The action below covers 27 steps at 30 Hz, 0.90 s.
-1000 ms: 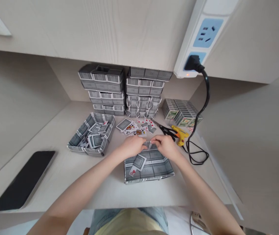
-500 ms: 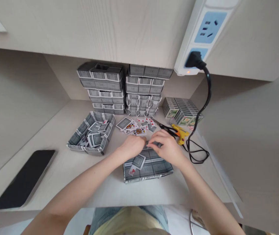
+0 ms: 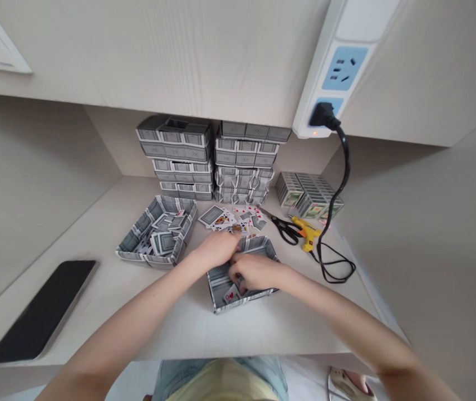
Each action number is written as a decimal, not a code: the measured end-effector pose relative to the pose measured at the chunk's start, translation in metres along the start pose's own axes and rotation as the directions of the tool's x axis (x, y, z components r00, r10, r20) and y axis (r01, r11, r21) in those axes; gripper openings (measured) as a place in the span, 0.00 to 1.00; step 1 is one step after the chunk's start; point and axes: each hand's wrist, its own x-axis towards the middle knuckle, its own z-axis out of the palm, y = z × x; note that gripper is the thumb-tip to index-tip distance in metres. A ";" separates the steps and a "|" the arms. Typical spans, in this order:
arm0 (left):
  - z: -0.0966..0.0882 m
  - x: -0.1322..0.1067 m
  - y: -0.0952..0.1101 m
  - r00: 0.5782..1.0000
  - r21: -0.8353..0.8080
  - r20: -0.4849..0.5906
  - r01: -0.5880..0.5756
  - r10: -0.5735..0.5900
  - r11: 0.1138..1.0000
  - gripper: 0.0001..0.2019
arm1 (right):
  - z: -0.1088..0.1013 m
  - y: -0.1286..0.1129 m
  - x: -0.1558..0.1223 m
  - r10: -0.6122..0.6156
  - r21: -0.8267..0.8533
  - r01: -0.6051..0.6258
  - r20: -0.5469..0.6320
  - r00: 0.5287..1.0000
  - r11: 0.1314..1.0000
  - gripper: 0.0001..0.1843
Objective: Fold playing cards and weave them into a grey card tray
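Note:
An open tray-shaped box made of playing cards [image 3: 216, 305] stands before me on the desk. My left hand [image 3: 221, 248] is closed at its back left corner, with the fingertips partly hidden. Inside the box, my right hand [image 3: 256, 272] reaches down with curled fingers; what they hold is hidden. A cut piece of a playing card with a red heart [image 3: 231, 294] lies near these fingers, on the box floor. Just behind the box are loose cards and cut pieces [image 3: 212, 216].
A second card box [image 3: 127, 256] with cards inside stands left, near a black phone [image 3: 43, 312]. Stacked card boxes [image 3: 183, 150] stand behind. Black scissors [image 3: 285, 229], a yellow glue gun [image 3: 309, 234] with a looping cord and card packs [image 3: 308, 195] are at right. A power strip [image 3: 325, 72] hangs above.
My right hand has moved from the box's back edge down into the box, leftward and nearer to me. It now covers where a face-down card lay. The box has tilted or turned, showing its inside.

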 end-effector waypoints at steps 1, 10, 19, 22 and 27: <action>0.000 0.000 -0.001 1.000 -0.008 0.004 0.006 -0.006 1.000 0.12 | -0.002 0.001 -0.003 -0.008 0.010 0.008 -0.027 1.000 1.000 0.11; -0.005 0.002 -0.007 0.997 -0.077 0.041 -0.065 0.069 0.995 0.11 | -0.034 0.029 -0.055 0.226 0.576 0.054 -0.403 0.887 0.816 0.14; -0.020 0.009 -0.001 0.982 -0.233 -0.065 -0.186 0.176 0.955 0.14 | -0.040 0.051 -0.068 0.553 0.669 -0.146 -0.448 0.702 0.729 0.12; -0.018 0.014 0.009 0.977 -0.285 -0.140 -0.197 0.162 0.938 0.13 | -0.034 0.054 -0.068 0.510 0.594 -0.169 -0.473 0.718 0.787 0.19; -0.013 0.018 0.015 0.973 -0.299 -0.189 -0.184 0.131 0.936 0.13 | -0.033 0.056 -0.075 0.411 0.363 -0.246 -0.498 0.764 0.898 0.10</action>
